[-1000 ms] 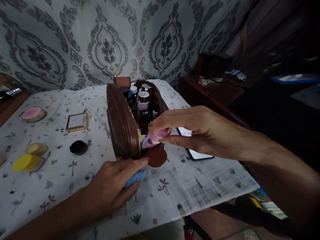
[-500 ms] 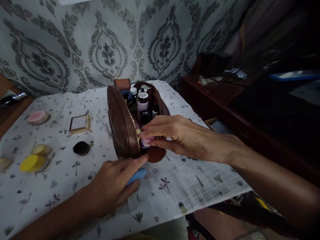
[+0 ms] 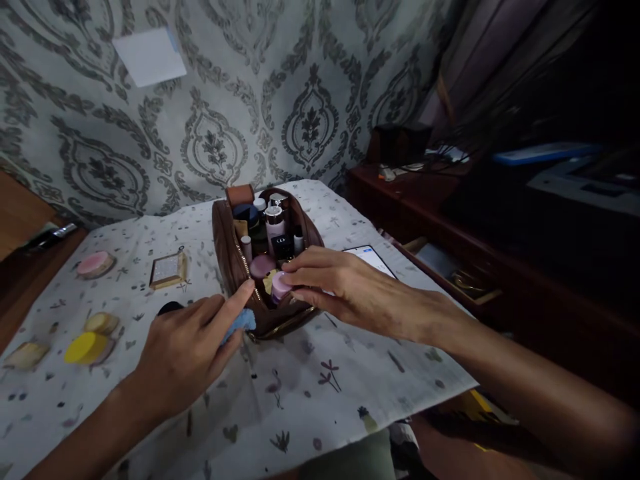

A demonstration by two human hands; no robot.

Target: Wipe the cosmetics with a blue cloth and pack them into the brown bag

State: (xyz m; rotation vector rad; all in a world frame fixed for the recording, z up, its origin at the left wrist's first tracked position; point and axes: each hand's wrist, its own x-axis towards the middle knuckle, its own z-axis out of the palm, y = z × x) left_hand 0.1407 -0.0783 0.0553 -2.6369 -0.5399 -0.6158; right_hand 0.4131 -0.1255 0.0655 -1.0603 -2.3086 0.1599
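Note:
A brown zip-up cosmetic bag gapes on the table, packed with bottles and jars. My right hand reaches over its near end, fingertips pinched on a small lilac round container just inside. A yellow piece lies against that container. My left hand has its index finger stretched to the bag's zipped left rim. A fuzzy blue piece, perhaps cloth, is tucked between that hand's thumb and fingers. Within the bag stand a pale bottle with a silvery cap and a black box-like item.
Left on the patterned cloth lie a pink round container, a gold-framed compact, a yellow-lidded jar and a black round item, partly hidden. A lit phone is behind my right wrist. An open drawer borders the table's right.
My left hand has moved left with the blue piece, its finger now at the bag's left rim. The bag's mouth gapes wider at the near end. The view has shifted, revealing the phone.

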